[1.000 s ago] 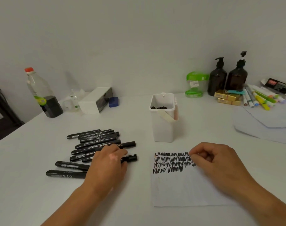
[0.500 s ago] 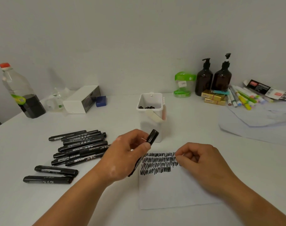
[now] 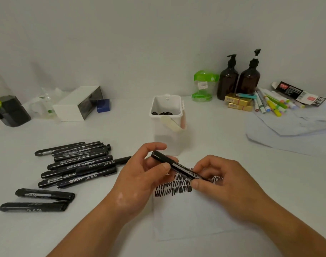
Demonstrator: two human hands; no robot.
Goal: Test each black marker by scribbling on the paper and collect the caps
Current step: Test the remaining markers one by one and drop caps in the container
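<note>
A black marker [image 3: 174, 165] lies slanted between both hands above the paper [image 3: 191, 216]. My left hand [image 3: 139, 180] pinches its upper left end; my right hand [image 3: 227, 184] pinches its lower right end. The paper carries rows of black scribble [image 3: 173, 190] along its top. Several black markers [image 3: 78, 163] lie in a pile to the left, and two more markers [image 3: 39, 200] lie apart nearer the front left. A white container [image 3: 166, 127] behind the hands holds black caps [image 3: 162, 113].
At the back right stand two brown pump bottles [image 3: 238, 80], a green jar [image 3: 203, 86], gold boxes [image 3: 238, 102] and coloured markers [image 3: 271, 102]. Light blue sheets [image 3: 292, 130] lie at right. A white box [image 3: 78, 103] and a dark-filled bottle [image 3: 8, 108] are back left.
My left hand lifted one marker from the pile and carried it right, over the paper. My right hand left the paper's top edge and took the marker's other end.
</note>
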